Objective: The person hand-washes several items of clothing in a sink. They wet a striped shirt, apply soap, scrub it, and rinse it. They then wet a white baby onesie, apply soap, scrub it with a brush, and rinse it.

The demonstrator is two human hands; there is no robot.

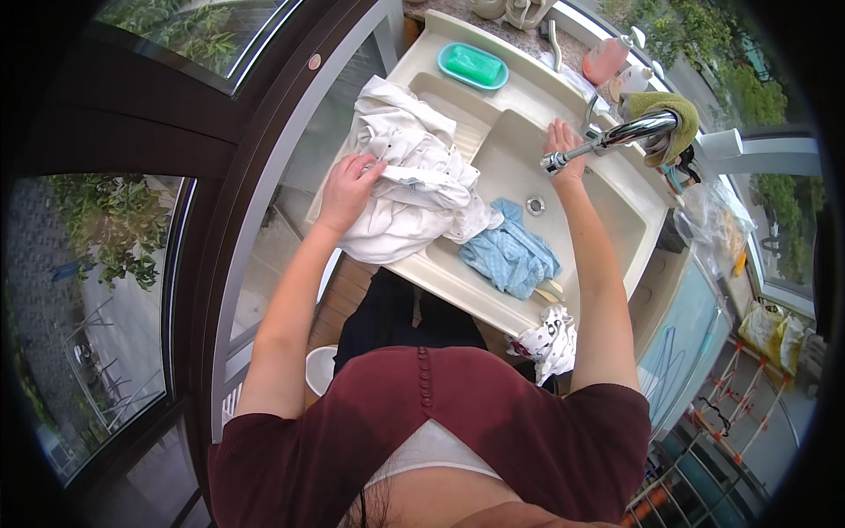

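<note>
A bunched white garment (422, 181) with small dark dots and a zipper covers the washboard side of the cream laundry sink (610, 218). My left hand (348, 188) grips its near-left edge between thumb and fingers. My right hand (563, 148) is at the far side of the basin, beneath the chrome faucet (620, 134), which partly covers it. Its fingers are extended, with nothing seen in them. A crumpled light-blue cloth (511, 254) lies in the basin close to the drain (535, 205). No water stream is visible.
Green soap (474, 65) rests in a blue dish on the sink's back ledge. A pink pump bottle (606, 59) stands by the window. An olive towel (686, 109) wraps the faucet. A printed white cloth (548, 343) hangs at the front rim. Left stands a dark door frame (218, 165).
</note>
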